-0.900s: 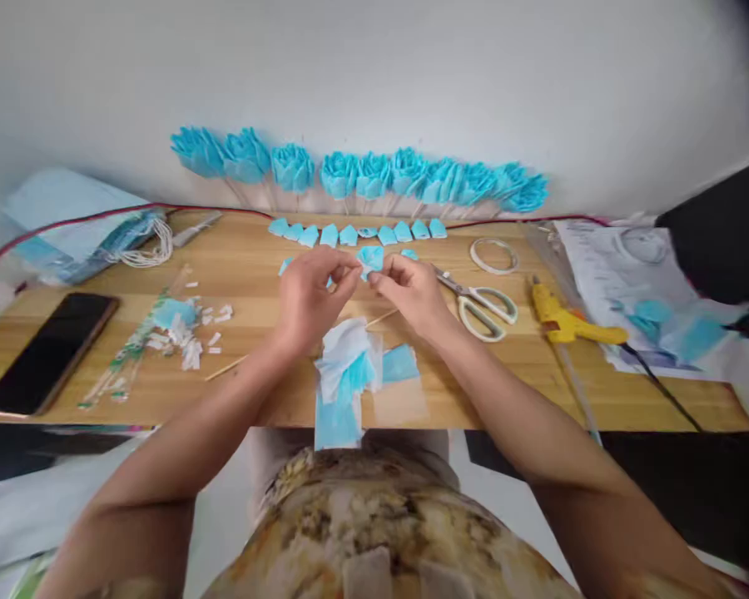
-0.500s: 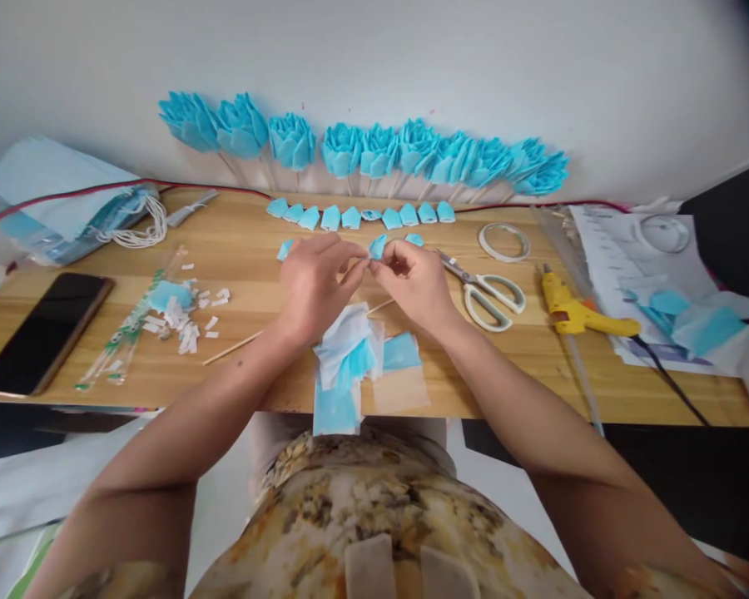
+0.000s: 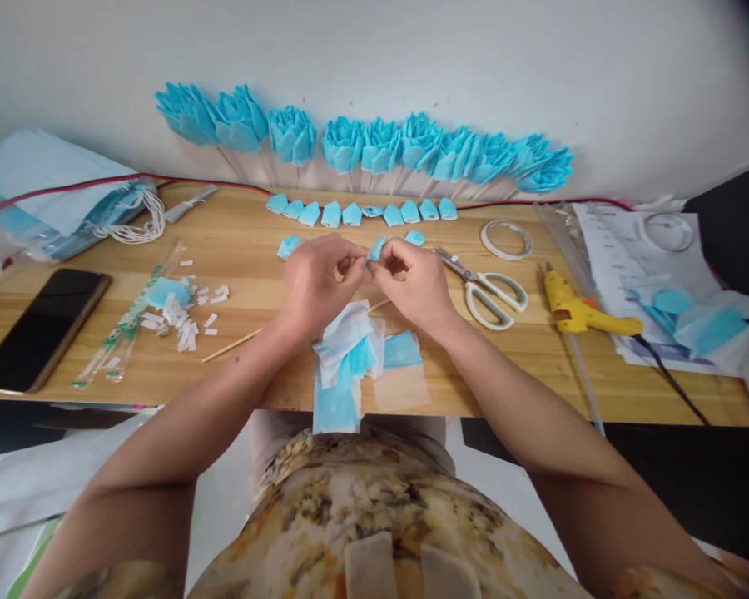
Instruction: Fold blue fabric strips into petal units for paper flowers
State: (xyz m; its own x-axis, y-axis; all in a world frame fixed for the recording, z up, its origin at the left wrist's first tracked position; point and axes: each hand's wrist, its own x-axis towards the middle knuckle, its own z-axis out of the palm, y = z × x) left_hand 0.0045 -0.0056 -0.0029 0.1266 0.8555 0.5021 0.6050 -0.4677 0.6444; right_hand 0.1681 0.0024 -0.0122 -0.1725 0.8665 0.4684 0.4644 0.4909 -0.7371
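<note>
Flowers (image 3: 293,137) along the top of your head view: I count about ten blue ones, though the last couple at the right overlap. Under them you've got a row of ten small folded blue pieces (image 3: 331,215), plus two loose ones, a left piece (image 3: 289,246) and a right piece (image 3: 414,238), either side of your hands. One pair of scissors (image 3: 490,291) right of center, one yellow glue gun (image 3: 577,312) further right, one phone (image 3: 41,329) at the left edge.

The blue strip (image 3: 376,248) you're working is mid-frame, right between your fingertips. Your right hand (image 3: 415,279) has it pinched between thumb and finger, and your left hand (image 3: 318,274) is pinching its lower left end, so both are on it. It sticks up a bit from the gap, above the loose sheets (image 3: 337,403) at bottom center.

Compared with 0.9 s ago, your strip looks way narrower; back then it was spread wider. The flowers also sit higher in your frame now, and both hands are pretty much where they were.
</note>
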